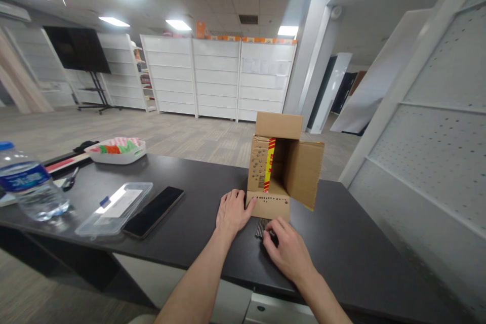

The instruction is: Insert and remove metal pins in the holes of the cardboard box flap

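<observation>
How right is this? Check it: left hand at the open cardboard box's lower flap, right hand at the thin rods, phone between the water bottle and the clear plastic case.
Wrong on the phone: the head view shows the clear plastic case between the water bottle and the phone. The left hand and right hand are as stated.

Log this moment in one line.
left hand: at lower flap of box | right hand: curled at rods | box: open | phone: on desk

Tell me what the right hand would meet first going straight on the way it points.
Most likely the thin metal rods: they lie just ahead of the right hand, perhaps touching it, though the gap is hard to judge. The cardboard box's lower flap lies just beyond.
</observation>
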### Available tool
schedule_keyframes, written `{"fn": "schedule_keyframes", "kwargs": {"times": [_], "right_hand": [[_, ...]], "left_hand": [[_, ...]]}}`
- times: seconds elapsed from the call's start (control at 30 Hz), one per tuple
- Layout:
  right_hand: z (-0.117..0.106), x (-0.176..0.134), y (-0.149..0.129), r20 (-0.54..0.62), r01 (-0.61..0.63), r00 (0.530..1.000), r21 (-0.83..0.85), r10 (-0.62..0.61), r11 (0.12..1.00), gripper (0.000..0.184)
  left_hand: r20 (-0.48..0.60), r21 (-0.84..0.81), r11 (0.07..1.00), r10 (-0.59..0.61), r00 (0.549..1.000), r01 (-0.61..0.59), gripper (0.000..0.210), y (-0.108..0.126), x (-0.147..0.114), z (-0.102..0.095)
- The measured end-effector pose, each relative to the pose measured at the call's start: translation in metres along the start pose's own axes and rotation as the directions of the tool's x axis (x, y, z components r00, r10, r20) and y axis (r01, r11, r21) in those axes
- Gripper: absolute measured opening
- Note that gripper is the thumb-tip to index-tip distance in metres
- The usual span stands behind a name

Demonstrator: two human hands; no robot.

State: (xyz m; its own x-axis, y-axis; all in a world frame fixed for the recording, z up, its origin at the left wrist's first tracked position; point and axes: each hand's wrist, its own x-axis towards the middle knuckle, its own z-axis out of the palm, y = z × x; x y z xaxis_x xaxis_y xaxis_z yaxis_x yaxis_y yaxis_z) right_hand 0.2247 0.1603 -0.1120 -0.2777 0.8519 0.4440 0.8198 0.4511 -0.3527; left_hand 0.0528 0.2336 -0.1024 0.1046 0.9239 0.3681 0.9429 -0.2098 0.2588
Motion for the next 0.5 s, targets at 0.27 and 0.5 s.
{"fn": "schedule_keyframes", "kwargs": {"times": [0.27, 0.5], "right_hand": [[-0.001, 0.006, -0.012, -0.009, 0.139, 0.990, 0.039, -0.138, 0.990, 0.011], [0.004, 0.009, -0.020, 0.048, 0.173, 0.983, 0.064, -0.176, 0.983, 0.024]], "left_hand": [[-0.001, -0.007, 1.000, -0.001, 1.000, 0.001, 0.044, 0.000, 0.000, 0.000], [0.000, -0.001, 1.000, -0.009, 1.000, 0.009, 0.043, 0.000, 0.001, 0.002]]}}
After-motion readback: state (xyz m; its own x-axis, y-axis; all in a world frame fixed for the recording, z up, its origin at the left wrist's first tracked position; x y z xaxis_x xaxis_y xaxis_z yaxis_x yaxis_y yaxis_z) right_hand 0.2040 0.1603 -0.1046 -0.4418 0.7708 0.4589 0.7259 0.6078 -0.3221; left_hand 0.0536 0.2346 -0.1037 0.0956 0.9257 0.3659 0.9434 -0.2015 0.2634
